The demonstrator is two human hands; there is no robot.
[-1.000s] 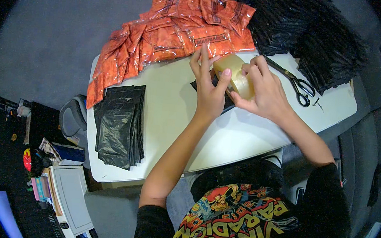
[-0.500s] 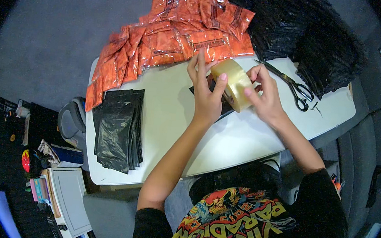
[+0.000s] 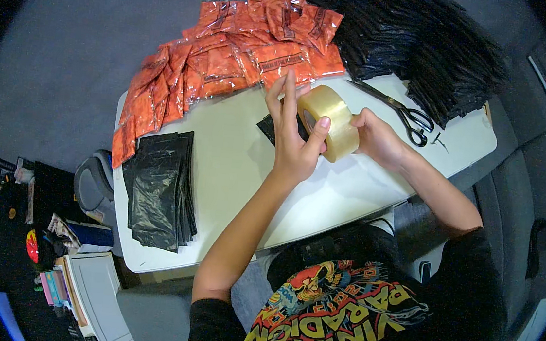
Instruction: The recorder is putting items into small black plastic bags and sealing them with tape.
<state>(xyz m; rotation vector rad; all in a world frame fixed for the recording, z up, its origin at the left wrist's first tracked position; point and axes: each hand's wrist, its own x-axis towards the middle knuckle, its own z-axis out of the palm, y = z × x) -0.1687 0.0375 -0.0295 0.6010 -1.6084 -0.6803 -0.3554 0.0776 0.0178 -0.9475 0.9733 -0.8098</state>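
A wide roll of clear yellowish packing tape point(image 3: 342, 126) is held above the table. My left hand point(image 3: 296, 148) grips it from the left, the thumb across its side near the core and other fingers pointing up behind. At the roll's right edge, my right hand point(image 3: 382, 141) has its fingers curled in and touching the outer surface; the fingertips are partly hidden. Behind my left hand, a black flat item point(image 3: 266, 129) on the table shows only in part. Black-handled scissors point(image 3: 400, 110) lie right of the roll, beyond my right hand.
Orange pieces in clear plastic bags point(image 3: 231, 55) cover the table's far left edge. A big heap of black plastic packages point(image 3: 423, 47) sits at the far right. A stack of black plastic bags point(image 3: 161, 189) lies on the white table point(image 3: 224, 166) at the left.
The roll has turned a little, showing more of its core opening. My right hand's fingers have drawn closer together at the roll's edge. The whole view has shifted slightly.
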